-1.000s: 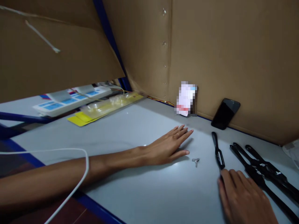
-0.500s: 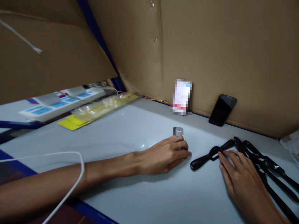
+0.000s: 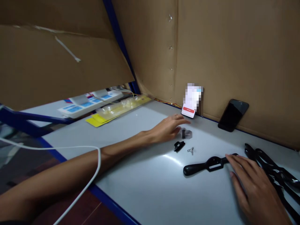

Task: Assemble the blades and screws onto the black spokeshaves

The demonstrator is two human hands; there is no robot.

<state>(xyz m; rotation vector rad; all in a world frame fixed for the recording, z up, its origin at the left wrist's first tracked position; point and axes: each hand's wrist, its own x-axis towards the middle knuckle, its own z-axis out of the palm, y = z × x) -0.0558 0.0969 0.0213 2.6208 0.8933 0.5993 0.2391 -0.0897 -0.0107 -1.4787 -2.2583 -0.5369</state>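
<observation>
My left hand (image 3: pixel 167 127) lies stretched out on the white table (image 3: pixel 145 175), fingers apart, its tips beside a small grey metal plate (image 3: pixel 187 134). Just in front of that plate lie a small black clip piece (image 3: pixel 179 146) and a tiny metal wing nut (image 3: pixel 191 150). My right hand (image 3: pixel 252 184) rests flat and open at the lower right, its fingertips touching the end of a black handled tool (image 3: pixel 206 165) that lies across the table. Neither hand holds anything.
Several more black handled tools (image 3: pixel 272 170) lie at the right. A dark phone (image 3: pixel 232 114) and a second phone with a lit screen (image 3: pixel 192 101) lean on the cardboard wall. Yellow packets (image 3: pixel 117 109) and labelled strips (image 3: pixel 89 100) lie at the back left. A white cable (image 3: pixel 77 193) crosses my left forearm.
My left hand has uncurled and reached farther back, leaving the black clip piece and wing nut showing on the table. The black handled tool now lies more level under my right fingertips.
</observation>
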